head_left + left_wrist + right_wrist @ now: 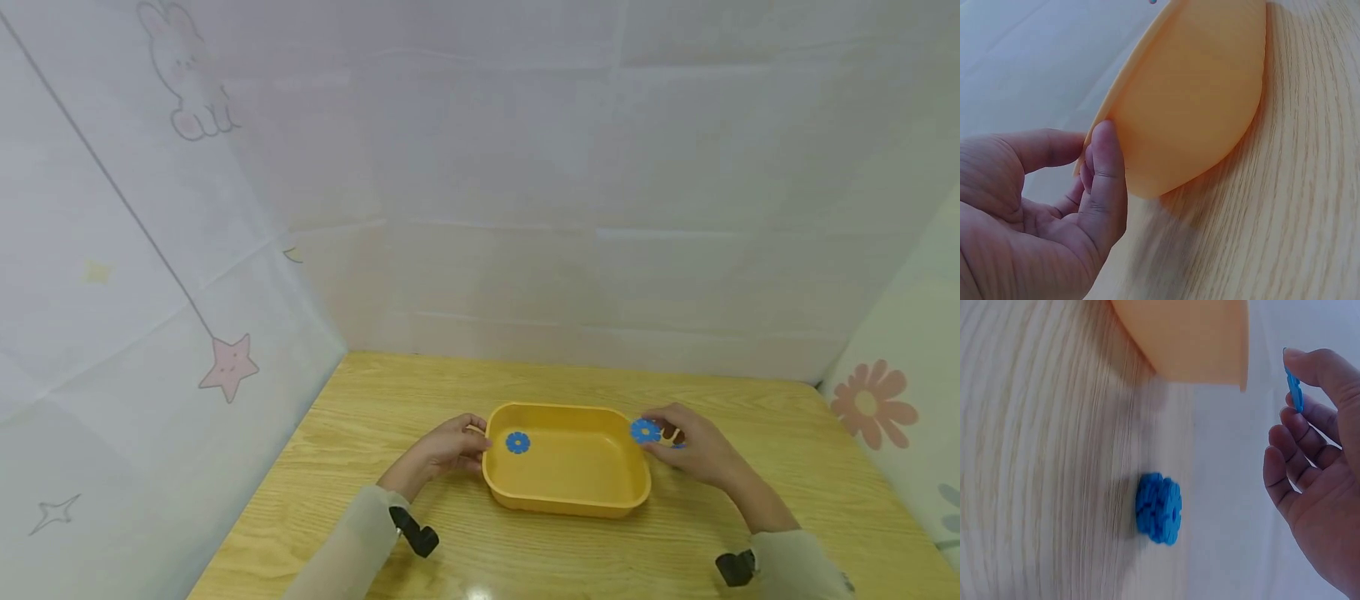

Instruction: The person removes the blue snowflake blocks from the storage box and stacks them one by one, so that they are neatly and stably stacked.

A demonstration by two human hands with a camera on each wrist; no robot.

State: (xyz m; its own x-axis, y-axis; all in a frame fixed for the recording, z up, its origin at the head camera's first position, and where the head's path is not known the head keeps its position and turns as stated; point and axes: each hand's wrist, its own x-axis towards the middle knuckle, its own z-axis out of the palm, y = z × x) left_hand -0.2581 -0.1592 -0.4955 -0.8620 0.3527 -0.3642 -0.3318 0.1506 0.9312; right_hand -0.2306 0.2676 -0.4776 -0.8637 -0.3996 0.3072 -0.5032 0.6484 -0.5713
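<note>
A shallow yellow tray (570, 503) with rounded corners sits on the wooden table. My left hand (452, 446) pinches its left rim between thumb and fingers, as the left wrist view shows close up at the tray wall (1191, 94). One blue flower-shaped disc (517, 442) lies inside the tray near its left end. Between thumb and index finger my right hand (693, 446) pinches another blue flower disc (1295, 390), held above the tray's right rim. A small stack of blue flower discs (1159, 508) stands on the table beneath the right hand, mostly hidden by it in the head view.
The wood-grain table (420, 383) runs back to a pale cloth wall (495, 275). Cloth with printed stars and flowers hangs along the left and right sides. Black wrist mounts (414, 533) sit on both sleeves.
</note>
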